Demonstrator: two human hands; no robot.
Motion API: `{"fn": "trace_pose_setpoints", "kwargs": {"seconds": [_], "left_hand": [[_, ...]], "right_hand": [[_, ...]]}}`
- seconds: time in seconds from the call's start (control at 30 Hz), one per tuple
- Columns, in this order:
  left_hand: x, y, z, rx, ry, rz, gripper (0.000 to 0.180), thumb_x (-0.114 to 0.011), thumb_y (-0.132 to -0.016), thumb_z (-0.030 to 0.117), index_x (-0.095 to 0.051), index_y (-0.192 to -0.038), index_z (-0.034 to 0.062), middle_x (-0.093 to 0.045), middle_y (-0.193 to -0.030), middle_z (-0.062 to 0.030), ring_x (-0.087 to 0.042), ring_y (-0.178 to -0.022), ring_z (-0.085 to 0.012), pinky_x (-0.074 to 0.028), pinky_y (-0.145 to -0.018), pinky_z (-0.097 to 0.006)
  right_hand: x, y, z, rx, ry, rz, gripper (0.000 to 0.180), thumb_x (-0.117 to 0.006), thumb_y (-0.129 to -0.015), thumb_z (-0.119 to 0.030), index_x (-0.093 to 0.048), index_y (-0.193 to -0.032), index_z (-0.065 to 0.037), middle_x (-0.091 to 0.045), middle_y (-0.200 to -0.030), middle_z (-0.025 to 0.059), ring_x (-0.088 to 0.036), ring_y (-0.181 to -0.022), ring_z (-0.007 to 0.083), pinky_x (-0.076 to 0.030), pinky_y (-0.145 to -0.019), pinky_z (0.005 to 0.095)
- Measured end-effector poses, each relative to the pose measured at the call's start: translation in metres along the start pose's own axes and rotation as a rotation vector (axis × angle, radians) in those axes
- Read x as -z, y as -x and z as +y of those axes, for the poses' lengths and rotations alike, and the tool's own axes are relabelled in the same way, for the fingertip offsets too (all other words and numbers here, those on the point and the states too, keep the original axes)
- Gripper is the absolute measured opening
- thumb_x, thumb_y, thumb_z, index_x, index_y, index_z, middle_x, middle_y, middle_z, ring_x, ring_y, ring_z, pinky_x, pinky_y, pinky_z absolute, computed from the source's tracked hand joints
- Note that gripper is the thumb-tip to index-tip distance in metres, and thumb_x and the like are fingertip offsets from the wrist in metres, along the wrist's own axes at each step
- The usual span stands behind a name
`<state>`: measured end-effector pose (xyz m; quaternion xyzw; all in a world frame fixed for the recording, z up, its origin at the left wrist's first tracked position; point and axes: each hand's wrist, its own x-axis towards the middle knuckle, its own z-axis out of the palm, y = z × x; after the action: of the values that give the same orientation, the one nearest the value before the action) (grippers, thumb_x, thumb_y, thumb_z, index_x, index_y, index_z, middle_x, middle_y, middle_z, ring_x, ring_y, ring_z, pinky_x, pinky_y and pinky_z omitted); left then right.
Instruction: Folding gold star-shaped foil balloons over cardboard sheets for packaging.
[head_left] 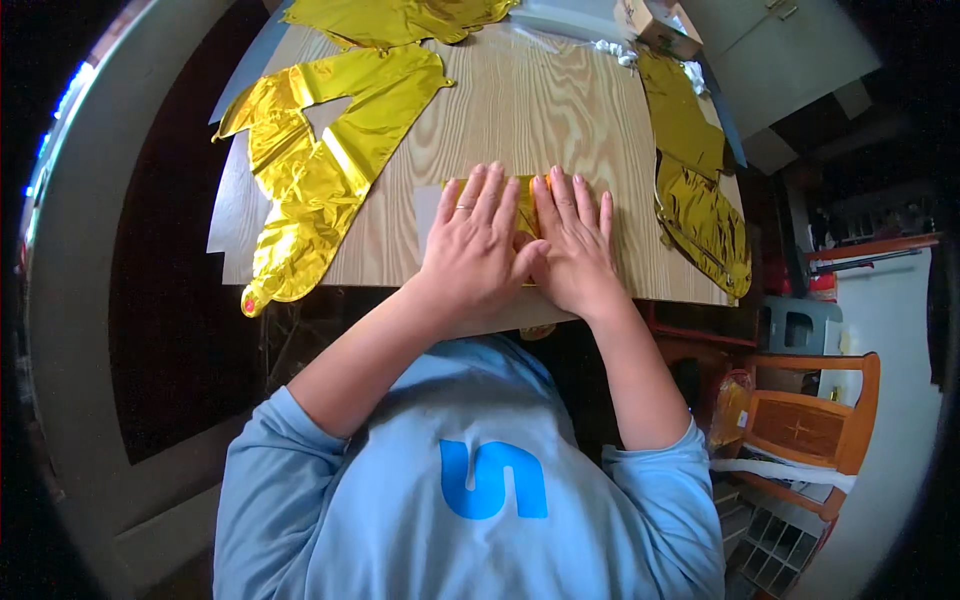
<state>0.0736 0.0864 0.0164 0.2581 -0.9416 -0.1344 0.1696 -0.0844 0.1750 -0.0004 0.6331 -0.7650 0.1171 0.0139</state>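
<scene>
Both palms press down on a folded piece of gold foil (527, 205) near the table's front edge; most of it is hidden under them. My left hand (478, 232) lies flat, fingers stretched out, a ring on one finger. Beside it my right hand (577, 242) is also flat with fingers extended, and the two thumbs meet or overlap. A pale, thin sheet (427, 212) shows by the left hand's outer side. To the left spreads a flat gold foil balloon (375, 140) with an opening in its shape, its lower end hanging at the table edge.
More gold foil (400, 18) lies at the far side of the wood-grain table (540, 100). Another gold foil balloon (690, 150) runs down the right edge. A small cardboard box (665, 30) stands at the far right. A wooden chair (805, 425) is off to the right.
</scene>
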Motion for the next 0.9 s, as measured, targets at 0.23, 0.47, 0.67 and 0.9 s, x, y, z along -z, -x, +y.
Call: {"fn": "trace_pose_setpoints", "kwargs": {"seconds": [0.23, 0.47, 0.67, 0.9], "left_hand": [[-0.016, 0.001, -0.012, -0.022, -0.102, 0.012, 0.089, -0.043, -0.096, 0.064, -0.037, -0.150, -0.0065, -0.035, -0.158, -0.0233, -0.028, -0.150, -0.0358, -0.015, -0.122, -0.053], [-0.010, 0.000, -0.012, -0.020, -0.165, -0.065, 0.090, -0.043, -0.097, 0.064, -0.030, -0.153, -0.0042, -0.031, -0.159, -0.0246, -0.025, -0.151, -0.0370, -0.015, -0.121, -0.055], [0.002, -0.009, -0.006, -0.037, -0.192, -0.153, 0.090, -0.043, -0.096, 0.065, -0.032, -0.152, -0.0040, -0.032, -0.159, -0.0248, -0.026, -0.150, -0.0379, -0.013, -0.122, -0.055], [0.021, -0.018, -0.006, -0.078, -0.148, -0.125, 0.076, -0.050, -0.096, 0.059, -0.043, -0.145, 0.0011, -0.045, -0.150, -0.0243, -0.041, -0.141, -0.0384, -0.018, -0.120, -0.055]], "right_hand": [[0.014, -0.001, 0.010, -0.067, -0.200, -0.082, 0.073, -0.052, -0.100, -0.041, -0.026, -0.157, -0.002, -0.024, -0.163, 0.0218, -0.022, -0.152, 0.0361, -0.009, -0.123, 0.0547], [0.085, 0.072, 0.038, -0.451, -0.587, 0.166, 0.016, -0.065, -0.096, -0.014, -0.066, -0.096, 0.001, -0.071, -0.080, 0.0120, -0.071, -0.074, 0.0158, -0.054, -0.066, 0.0280], [0.046, 0.118, 0.022, -0.768, -1.450, -0.155, 0.033, -0.064, -0.099, -0.031, -0.068, -0.101, 0.002, -0.072, -0.087, 0.0114, -0.069, -0.074, 0.0158, -0.057, -0.070, 0.0282], [0.027, 0.098, -0.005, -0.880, -1.792, -0.005, 0.028, -0.061, -0.100, -0.023, -0.066, -0.110, 0.003, -0.072, -0.092, 0.0124, -0.071, -0.075, 0.0177, -0.059, -0.068, 0.0278]]}}
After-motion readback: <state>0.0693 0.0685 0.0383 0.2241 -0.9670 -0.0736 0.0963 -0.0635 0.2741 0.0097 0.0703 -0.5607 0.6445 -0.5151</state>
